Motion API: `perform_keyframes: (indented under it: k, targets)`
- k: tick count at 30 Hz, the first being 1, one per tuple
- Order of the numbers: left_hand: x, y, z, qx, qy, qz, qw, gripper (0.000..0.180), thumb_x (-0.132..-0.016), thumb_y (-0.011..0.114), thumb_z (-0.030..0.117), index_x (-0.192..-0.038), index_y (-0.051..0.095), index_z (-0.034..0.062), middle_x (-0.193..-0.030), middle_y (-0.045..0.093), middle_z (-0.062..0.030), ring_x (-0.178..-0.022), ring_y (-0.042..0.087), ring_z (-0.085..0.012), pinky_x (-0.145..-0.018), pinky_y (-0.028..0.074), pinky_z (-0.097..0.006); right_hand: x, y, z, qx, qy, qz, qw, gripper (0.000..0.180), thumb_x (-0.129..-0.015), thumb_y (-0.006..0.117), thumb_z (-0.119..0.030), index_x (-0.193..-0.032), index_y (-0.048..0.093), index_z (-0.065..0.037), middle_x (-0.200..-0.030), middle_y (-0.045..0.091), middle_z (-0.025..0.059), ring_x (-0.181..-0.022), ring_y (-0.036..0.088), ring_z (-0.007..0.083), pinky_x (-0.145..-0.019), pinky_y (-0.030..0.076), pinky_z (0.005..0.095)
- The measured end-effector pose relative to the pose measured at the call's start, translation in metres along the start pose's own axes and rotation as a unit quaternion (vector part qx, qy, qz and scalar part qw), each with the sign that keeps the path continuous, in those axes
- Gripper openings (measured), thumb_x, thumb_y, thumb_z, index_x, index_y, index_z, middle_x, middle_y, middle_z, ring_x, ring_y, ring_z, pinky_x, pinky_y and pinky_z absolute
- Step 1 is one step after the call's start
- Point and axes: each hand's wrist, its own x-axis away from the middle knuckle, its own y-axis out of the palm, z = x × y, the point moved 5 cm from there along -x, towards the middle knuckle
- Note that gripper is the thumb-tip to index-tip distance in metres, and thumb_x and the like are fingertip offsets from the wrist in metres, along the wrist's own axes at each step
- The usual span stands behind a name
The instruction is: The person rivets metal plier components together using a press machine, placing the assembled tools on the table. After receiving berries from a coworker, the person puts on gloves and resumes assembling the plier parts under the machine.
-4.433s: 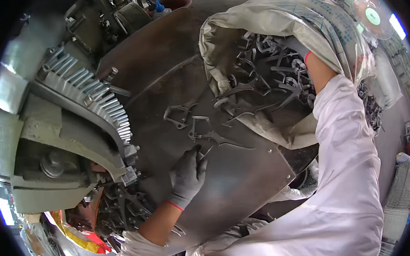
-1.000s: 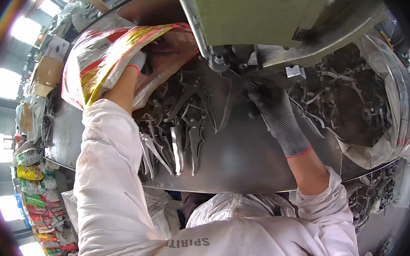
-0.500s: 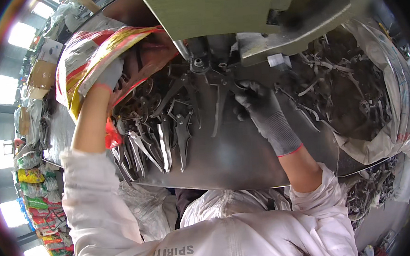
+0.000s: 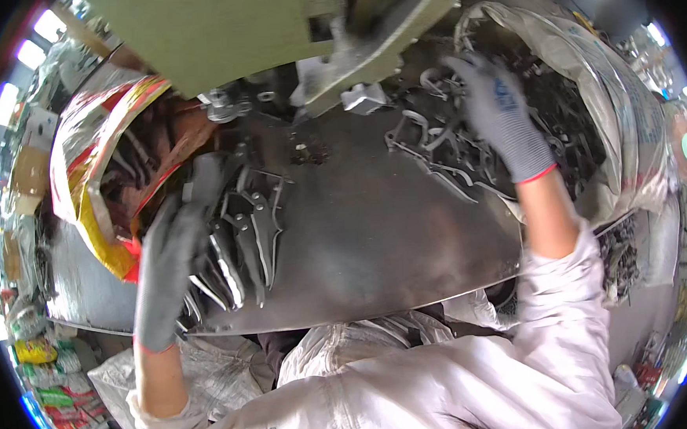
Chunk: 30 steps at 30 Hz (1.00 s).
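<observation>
My left hand (image 4: 169,264), in a dark grey glove, lies flat over a fan of shiny metal plier halves (image 4: 243,244) at the left of a dark steel table (image 4: 376,236), fingers spread toward the mouth of a red and yellow sack (image 4: 94,182). My right hand (image 4: 499,114), also gloved, reaches into a white woven sack (image 4: 621,119) full of dark metal parts (image 4: 450,153) at the right. Its fingers are apart above the pile and I see nothing gripped in them.
A green press machine (image 4: 269,22) overhangs the far edge of the table, with a small pale block (image 4: 364,97) under it. Bags and coloured packets (image 4: 42,366) lie on the floor at the left. More metal parts (image 4: 617,253) sit below the table at the right.
My right hand has left the spot under the press and swung right into the white sack. My left hand has come out of the red and yellow sack onto the plier halves.
</observation>
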Motion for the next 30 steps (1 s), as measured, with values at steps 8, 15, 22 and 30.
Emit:
perform_keyframes:
  k: [8,15,22,30]
  targets:
    - [-0.024,0.132,-0.014,-0.013,0.095,-0.182,0.978,0.021,-0.093,0.045,0.009,-0.111,0.051,-0.0015,-0.098,0.061,-0.0112,-0.086,0.059,-0.0188,-0.078,0.048,-0.028,0.014,0.029,0.05,-0.047,0.032,-0.101,0.993,0.034,-0.084,0.045,-0.005,-0.116,0.055,-0.01,-0.103,0.058,0.0175,-0.095,0.057,0.0351,-0.082,0.045,0.0424]
    - [-0.079,0.088,-0.087,0.165,-0.037,-0.099,0.981,0.033,-0.096,0.044,0.024,-0.117,0.048,-0.0008,-0.1,0.061,-0.0148,-0.089,0.063,-0.024,-0.074,0.052,-0.031,0.008,0.003,-0.033,-0.337,0.205,-0.023,0.918,0.027,-0.088,0.056,-0.02,-0.111,0.057,-0.005,-0.079,0.061,0.0158,-0.064,0.062,0.0229,-0.061,0.05,0.0347]
    - [-0.064,0.095,-0.004,-0.056,0.172,-0.082,0.98,0.03,-0.091,0.049,0.018,-0.114,0.052,-0.001,-0.095,0.061,-0.014,-0.091,0.058,-0.0296,-0.082,0.047,-0.034,0.017,0.049,-0.135,-0.732,0.328,-0.094,0.59,0.031,-0.083,0.06,-0.004,-0.113,0.057,0.004,-0.1,0.062,0.0091,-0.086,0.058,0.0134,-0.073,0.049,0.0263]
    - [-0.08,0.104,0.0,-0.559,0.396,-0.06,0.726,0.03,-0.078,0.052,0.008,-0.107,0.057,0.0029,-0.097,0.06,-0.0153,-0.093,0.056,-0.0307,-0.084,0.045,-0.035,0.005,0.059,-0.158,-0.629,0.265,-0.14,0.717,0.035,-0.085,0.061,-0.015,-0.113,0.057,0.004,-0.105,0.063,0.0124,-0.094,0.059,0.0181,-0.085,0.045,0.028]
